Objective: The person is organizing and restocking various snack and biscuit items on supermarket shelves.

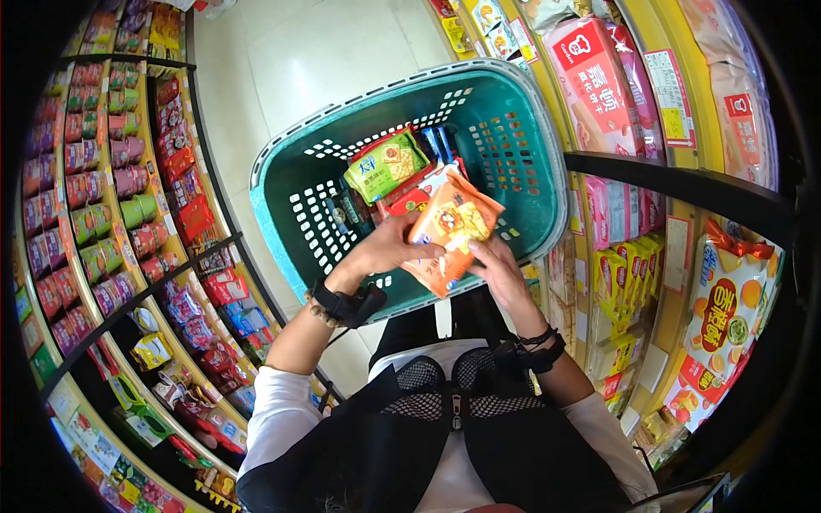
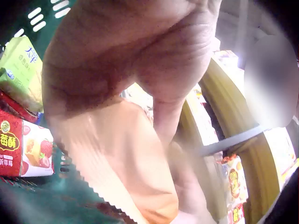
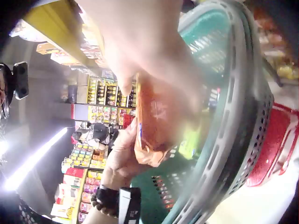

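An orange snack packet [image 1: 451, 229] with crackers printed on it is held between both hands above the basket. My left hand [image 1: 392, 248] grips its left side, thumb lying across the front. On the right edge, my right hand [image 1: 503, 272] pinches the packet with thumb and fingers. Seen from the left wrist, the packet's pale back and crimped edge [image 2: 93, 179] show under the palm. Below, the green shopping basket [image 1: 299, 184] contains a green cracker packet [image 1: 386, 167] and a red strawberry-printed box [image 2: 28, 144], with other packs partly hidden beneath the orange one.
Shelves of cups and packets [image 1: 103, 205] line the left side. Along the right stand yellow-edged shelves with a large pink wafer pack [image 1: 590, 85], crossed by a black bar [image 1: 676, 184]. Pale floor tiles [image 1: 282, 51] run beyond the basket. Another person [image 3: 98, 134] appears in the right wrist view.
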Motion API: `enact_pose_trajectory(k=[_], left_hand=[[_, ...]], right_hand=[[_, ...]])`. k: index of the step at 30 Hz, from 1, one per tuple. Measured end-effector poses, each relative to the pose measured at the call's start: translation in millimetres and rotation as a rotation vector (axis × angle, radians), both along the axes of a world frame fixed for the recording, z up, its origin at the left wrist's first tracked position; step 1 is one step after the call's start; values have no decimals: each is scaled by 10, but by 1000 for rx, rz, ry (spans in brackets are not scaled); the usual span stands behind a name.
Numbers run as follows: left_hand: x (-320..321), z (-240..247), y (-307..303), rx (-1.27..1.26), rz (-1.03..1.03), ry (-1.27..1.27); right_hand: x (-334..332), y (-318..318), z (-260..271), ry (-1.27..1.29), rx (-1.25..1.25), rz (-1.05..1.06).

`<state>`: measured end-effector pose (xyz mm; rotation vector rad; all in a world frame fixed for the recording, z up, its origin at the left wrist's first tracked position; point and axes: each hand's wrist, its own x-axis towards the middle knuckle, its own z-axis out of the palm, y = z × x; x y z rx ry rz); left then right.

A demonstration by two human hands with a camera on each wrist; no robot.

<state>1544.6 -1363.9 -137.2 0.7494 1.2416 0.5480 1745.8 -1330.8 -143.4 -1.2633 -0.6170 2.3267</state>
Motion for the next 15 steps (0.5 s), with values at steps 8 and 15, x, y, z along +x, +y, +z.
enact_pose_trajectory(k=[8,15], left_hand=[[-301,-829,157,51,-148,202],[-201,-1488,122,39,-261,365]], right_hand=[[423,58,-140,-213,90,228],[470,-24,-117,-165,129,314]])
